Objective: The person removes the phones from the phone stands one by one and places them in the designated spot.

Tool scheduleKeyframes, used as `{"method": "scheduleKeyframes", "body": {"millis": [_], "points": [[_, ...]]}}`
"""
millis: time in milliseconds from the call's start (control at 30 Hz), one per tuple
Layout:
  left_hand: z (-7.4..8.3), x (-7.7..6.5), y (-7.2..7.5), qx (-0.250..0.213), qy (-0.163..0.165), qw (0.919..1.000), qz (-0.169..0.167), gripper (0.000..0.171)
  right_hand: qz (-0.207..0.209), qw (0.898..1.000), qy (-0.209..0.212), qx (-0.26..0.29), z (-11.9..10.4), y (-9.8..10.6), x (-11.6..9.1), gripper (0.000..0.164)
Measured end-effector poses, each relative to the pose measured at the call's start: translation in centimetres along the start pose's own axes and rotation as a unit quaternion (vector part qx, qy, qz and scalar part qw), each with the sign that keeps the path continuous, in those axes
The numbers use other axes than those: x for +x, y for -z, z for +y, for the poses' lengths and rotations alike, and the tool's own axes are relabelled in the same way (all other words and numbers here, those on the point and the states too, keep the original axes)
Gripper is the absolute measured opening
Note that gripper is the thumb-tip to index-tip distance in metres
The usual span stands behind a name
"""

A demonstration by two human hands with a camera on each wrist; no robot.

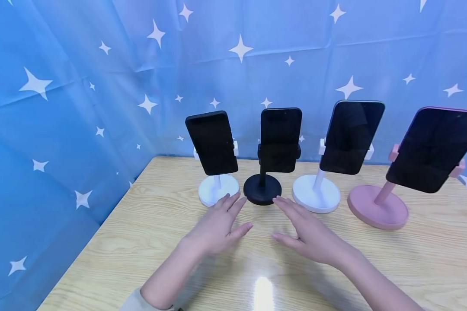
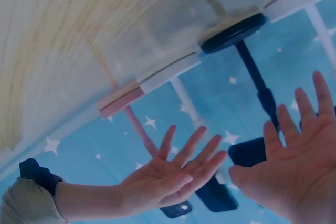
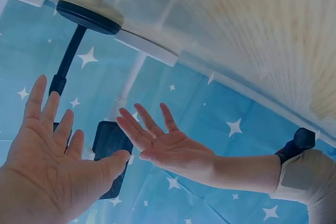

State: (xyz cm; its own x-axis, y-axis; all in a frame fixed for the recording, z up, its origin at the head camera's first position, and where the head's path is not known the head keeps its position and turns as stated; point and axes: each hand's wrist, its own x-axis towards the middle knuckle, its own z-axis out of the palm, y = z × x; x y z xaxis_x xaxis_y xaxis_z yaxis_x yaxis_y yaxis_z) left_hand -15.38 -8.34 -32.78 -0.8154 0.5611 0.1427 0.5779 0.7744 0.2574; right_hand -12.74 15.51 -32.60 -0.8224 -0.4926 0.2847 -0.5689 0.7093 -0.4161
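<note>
While fingers [image 1: 238,206] hover, the black stand [image 1: 262,188] sits just beyond.

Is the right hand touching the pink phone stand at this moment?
Apart: the head view plainly shows bare wooden table between the right hand and the pink phone stand.

Phone [image 1: 436,149] on pink stand [image 1: 375,208]: one upper corner cut by the head view's right edge.
Leftmost white base [image 1: 209,192]: near rim partly hidden behind my left hand [image 1: 215,229].
My left sleeve [image 1: 143,301], my right forearm [image 1: 373,278]: cut by that view's bottom edge.
Black stand's phone [image 1: 281,140]: mostly hidden by my right hand [image 3: 55,166], right wrist view.
</note>
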Motion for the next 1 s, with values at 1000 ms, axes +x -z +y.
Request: {"method": "scheduleKeyframes", "body": {"millis": [1000], "points": [[-3.0, -1.7, 2.2, -0.057, 0.058, 0.9931, 0.084, 0.056, -0.024, 0.995, -0.033, 0.092, -2.0, -0.2, 4.5, 0.069]]}}
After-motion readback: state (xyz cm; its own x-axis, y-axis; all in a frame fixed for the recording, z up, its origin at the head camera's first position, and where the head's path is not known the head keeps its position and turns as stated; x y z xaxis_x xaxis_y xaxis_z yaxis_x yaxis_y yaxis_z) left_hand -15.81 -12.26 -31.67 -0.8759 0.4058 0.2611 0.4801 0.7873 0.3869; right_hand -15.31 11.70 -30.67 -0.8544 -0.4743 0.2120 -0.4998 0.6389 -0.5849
